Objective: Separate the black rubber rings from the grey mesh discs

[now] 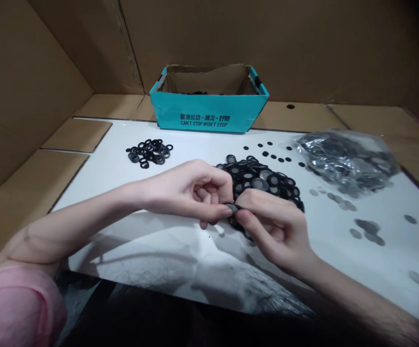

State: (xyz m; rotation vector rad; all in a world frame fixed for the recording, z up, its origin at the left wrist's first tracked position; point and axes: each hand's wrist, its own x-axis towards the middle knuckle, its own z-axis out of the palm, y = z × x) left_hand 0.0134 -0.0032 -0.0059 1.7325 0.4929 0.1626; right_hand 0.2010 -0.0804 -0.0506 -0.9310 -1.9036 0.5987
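Observation:
My left hand (191, 190) and my right hand (272, 224) meet above the white tabletop (122, 168), fingers curled. Together they pinch one small black ring with a grey disc in it (233, 207) between thumbs and fingertips. Just behind the hands lies a heap of black rings fitted with grey discs (263, 180). My right hand rests against the front of that heap and seems to cup more pieces under its palm.
A small pile of empty black rings (149, 152) lies at the left. A clear plastic bag of parts (346, 161) sits at the right, with loose grey discs (366, 226) scattered near it. A teal cardboard box (209, 113) stands at the back. Cardboard walls surround the table.

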